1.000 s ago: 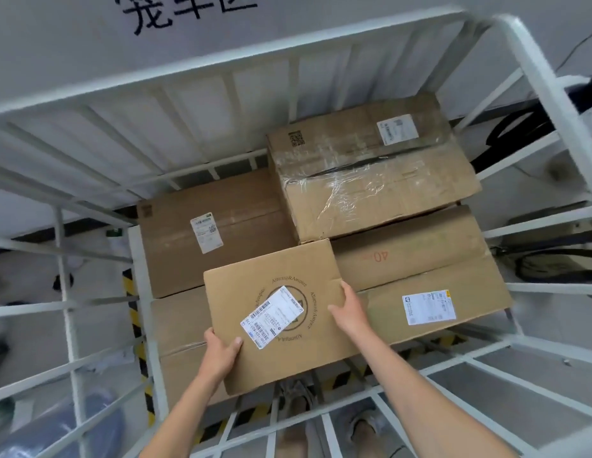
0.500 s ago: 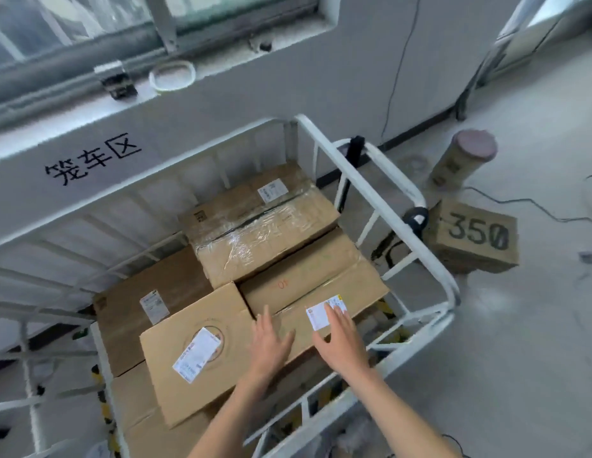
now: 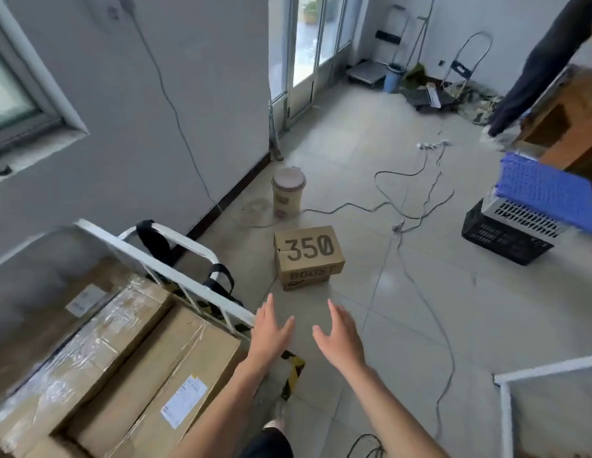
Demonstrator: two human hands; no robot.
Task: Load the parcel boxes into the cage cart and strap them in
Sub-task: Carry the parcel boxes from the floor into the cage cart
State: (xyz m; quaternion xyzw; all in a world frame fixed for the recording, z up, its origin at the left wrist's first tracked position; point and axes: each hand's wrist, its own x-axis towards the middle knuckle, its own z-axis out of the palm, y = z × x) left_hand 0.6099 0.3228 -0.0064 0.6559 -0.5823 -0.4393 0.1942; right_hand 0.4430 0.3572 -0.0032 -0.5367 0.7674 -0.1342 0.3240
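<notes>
The cardboard box marked 350 [image 3: 309,256] stands on the floor, apart from the cage cart's near corner, with a lidded canister [image 3: 287,196] beyond it by the wall. Both hands are held out toward it. The left hand [image 3: 271,332] and right hand [image 3: 341,338] hover side by side, fingers [image 3: 269,309] straight and spread, holding nothing. The cage cart [image 3: 139,257] carries taped parcel boxes [image 3: 162,365] packed against its right rail, where black straps [image 3: 154,239] hang looped. The step in hand looks like fetching another box — loading, not yet strapping. The next move calls for stooping, gripping the box by opposite sides and lifting it over the rail — minding the loose cables [image 3: 400,226] on the floor nearby.
</notes>
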